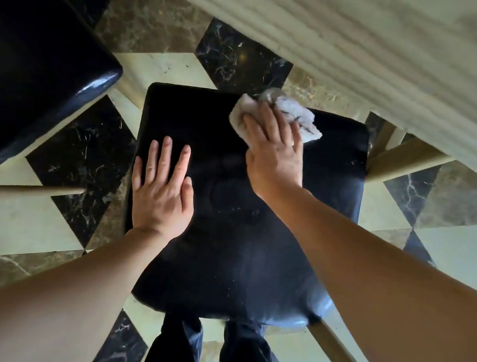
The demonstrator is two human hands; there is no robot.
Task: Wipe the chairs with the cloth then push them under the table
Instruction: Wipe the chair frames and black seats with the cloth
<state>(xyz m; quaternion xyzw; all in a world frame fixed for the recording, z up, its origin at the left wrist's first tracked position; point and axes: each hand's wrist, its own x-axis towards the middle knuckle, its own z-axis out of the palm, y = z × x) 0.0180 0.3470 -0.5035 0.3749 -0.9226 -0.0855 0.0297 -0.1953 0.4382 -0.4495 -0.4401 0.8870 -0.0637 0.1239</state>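
A black padded chair seat fills the middle of the view, right below me. My left hand lies flat on its left side, fingers straight and spread. My right hand presses a crumpled white cloth against the seat's far right part, fingers laid over the cloth. The pale wooden table edge runs across the upper right, just beyond the chair.
A second black chair with pale wooden legs stands at the left. The floor is patterned marble in black, brown and cream. Pale chair legs and rails stick out at the right. My dark trouser legs show at the bottom.
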